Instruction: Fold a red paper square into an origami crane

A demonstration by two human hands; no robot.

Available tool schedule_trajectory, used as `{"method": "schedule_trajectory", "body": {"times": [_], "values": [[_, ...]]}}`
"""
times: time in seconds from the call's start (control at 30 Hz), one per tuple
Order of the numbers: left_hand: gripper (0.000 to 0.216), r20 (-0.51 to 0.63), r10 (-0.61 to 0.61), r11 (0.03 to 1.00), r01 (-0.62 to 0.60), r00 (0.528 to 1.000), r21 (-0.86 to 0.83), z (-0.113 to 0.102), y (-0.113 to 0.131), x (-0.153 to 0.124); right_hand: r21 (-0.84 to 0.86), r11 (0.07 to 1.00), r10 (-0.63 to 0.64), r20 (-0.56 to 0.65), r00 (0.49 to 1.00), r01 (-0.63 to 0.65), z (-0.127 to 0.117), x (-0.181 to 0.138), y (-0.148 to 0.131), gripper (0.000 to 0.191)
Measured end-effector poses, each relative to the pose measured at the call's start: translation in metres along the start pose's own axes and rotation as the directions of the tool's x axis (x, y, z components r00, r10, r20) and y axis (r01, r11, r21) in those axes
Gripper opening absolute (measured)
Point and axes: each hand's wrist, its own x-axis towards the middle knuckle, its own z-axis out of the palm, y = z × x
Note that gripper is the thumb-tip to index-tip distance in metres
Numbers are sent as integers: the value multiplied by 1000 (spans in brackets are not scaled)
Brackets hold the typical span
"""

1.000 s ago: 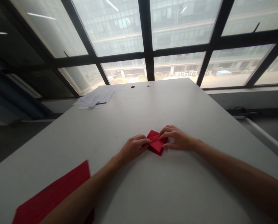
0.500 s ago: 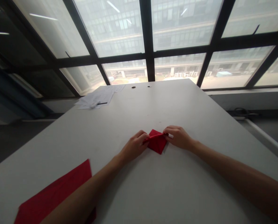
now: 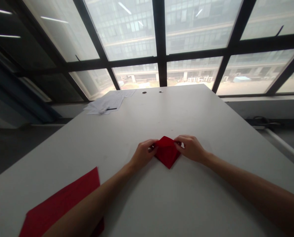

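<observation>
A small folded piece of red paper [image 3: 167, 153] lies diamond-shaped on the white table, one corner pointing towards me. My left hand [image 3: 146, 152] pinches its left corner between thumb and fingers. At the right corner, my right hand [image 3: 188, 147] holds the paper the same way, with a gap showing between its thumb and curled fingers. Creases run over the paper's face; its underside is hidden. A larger sheet of red paper [image 3: 63, 200] lies at the lower left, partly covered by my left forearm.
The white table [image 3: 142, 125] reaches forward to a wall of dark-framed windows [image 3: 163, 42]. White papers [image 3: 107, 101] with a dark pen [image 3: 111, 109] lie at its far left. Two small dark holes [image 3: 144, 92] sit near the far edge. Cables [image 3: 264, 121] lie beyond the right edge.
The raised red flap between my hands now lies flatter, and the paper shows a wider diamond face. Both hands still hold its sides. The whole view has shifted slightly.
</observation>
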Motion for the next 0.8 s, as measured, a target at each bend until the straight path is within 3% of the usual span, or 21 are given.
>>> {"method": "schedule_trajectory", "body": {"times": [0.27,0.47,0.67,0.8], "values": [[26,-65,-53,998,54,996,16,-1,1,1,197,980,-44,104,994,23,-4,-1,-3,18],[24,-41,-51,998,52,998,32,-5,2,2,457,889,-110,166,980,23,-7,-1,1,31],[31,-30,-35,999,36,999,21,-4,3,1,479,874,-16,202,979,-84,-1,-1,2,35],[20,15,-17,1000,17,1000,24,-4,4,0,593,784,35,249,968,-181,-2,-2,3,36]]}}
